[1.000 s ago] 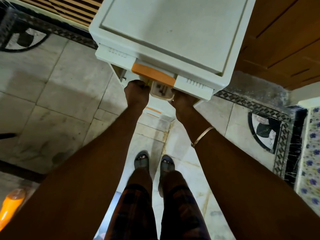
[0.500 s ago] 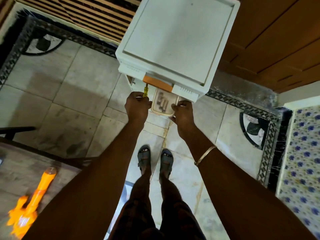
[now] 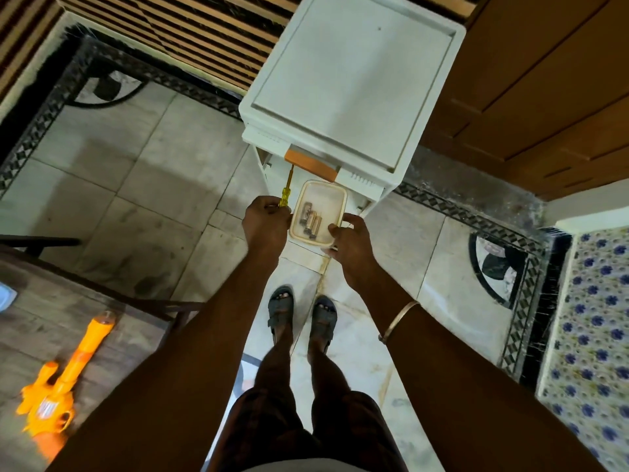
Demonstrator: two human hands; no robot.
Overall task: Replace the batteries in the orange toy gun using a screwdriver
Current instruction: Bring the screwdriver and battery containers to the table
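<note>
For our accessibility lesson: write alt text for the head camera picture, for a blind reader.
Seen from above, a standing person's left hand grips a yellow screwdriver while the right hand holds a small plastic box of batteries before a white drawer unit. An orange toy gun lies on a wooden table at lower left.

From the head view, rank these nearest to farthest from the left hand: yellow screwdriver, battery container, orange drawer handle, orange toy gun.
1. yellow screwdriver: gripped in the left hand.
2. battery container: just right of it, held by the right hand.
3. orange drawer handle: above, on the white cabinet.
4. orange toy gun: far lower left, on the wooden table.
</note>
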